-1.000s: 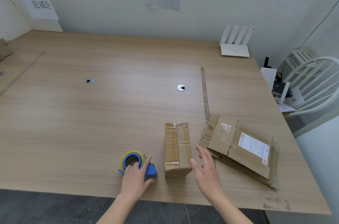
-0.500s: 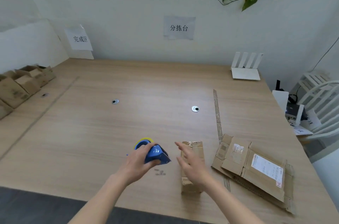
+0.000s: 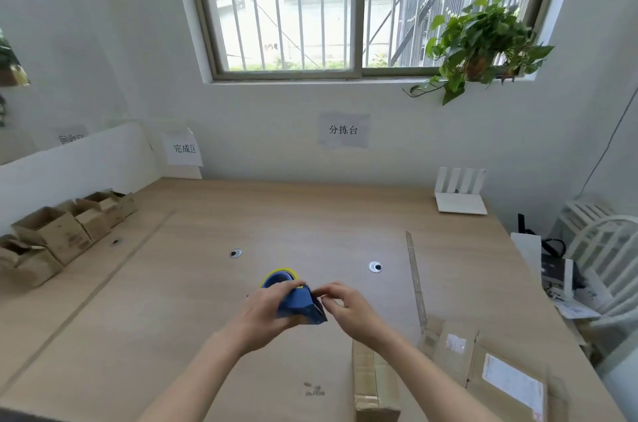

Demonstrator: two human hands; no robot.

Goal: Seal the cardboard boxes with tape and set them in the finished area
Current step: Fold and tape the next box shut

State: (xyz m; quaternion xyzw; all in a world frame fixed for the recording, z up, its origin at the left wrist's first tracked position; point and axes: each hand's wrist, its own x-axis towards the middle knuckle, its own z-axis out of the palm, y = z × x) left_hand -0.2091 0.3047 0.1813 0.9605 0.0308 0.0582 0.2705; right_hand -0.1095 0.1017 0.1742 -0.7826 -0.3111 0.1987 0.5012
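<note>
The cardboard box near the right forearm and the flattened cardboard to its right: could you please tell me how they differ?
The cardboard box is folded up into a narrow block; the flattened cardboard lies flat and spread wide. The flattened cardboard bears a white label; the cardboard box shows none. Both are brown and rest on the table.

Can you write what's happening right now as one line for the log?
left hand: grips dispenser, off table | right hand: fingertips at its front | box: untouched, near edge
</note>
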